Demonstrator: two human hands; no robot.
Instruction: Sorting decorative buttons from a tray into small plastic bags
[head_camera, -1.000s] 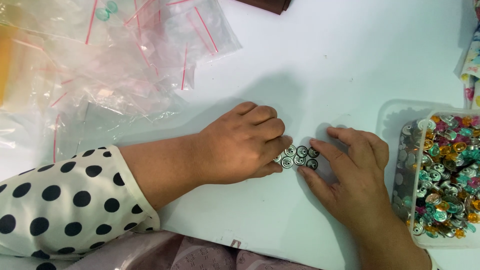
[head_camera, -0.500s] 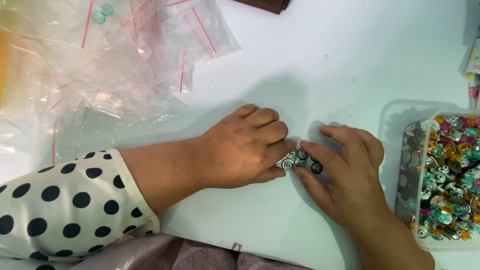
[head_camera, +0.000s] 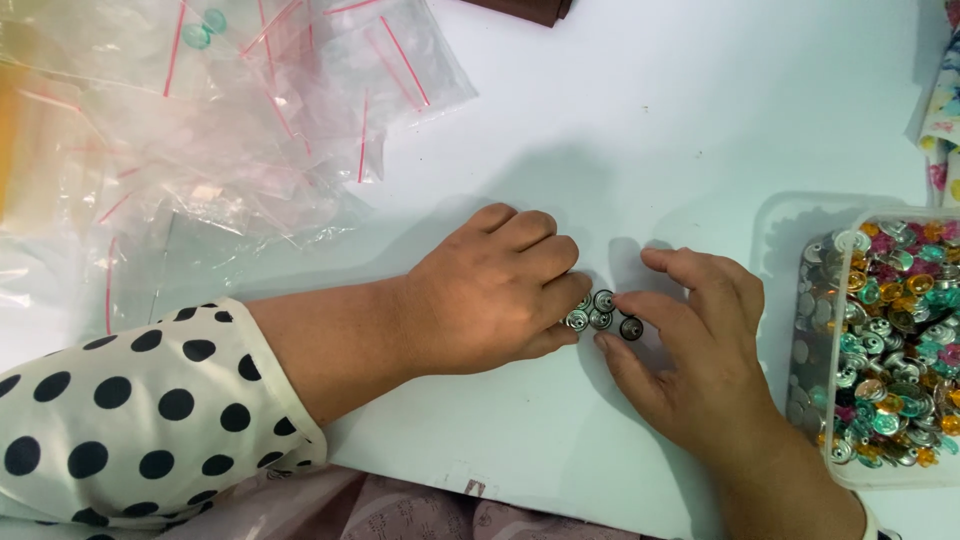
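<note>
Now closer together than a second ago | my left hand (head_camera: 490, 295) and right hand (head_camera: 700, 340) pinch a small cluster of metal buttons (head_camera: 600, 315) on the white table (head_camera: 620, 120) | fingers curled, nothing lifted | button tub (head_camera: 890, 350) right.

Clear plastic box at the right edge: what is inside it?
The clear plastic box holds a heap of small round metal buttons, silver ones along its left side and teal, orange and pink-faced ones further right. The lower layers are covered, and the box's right part runs out of frame.
</note>
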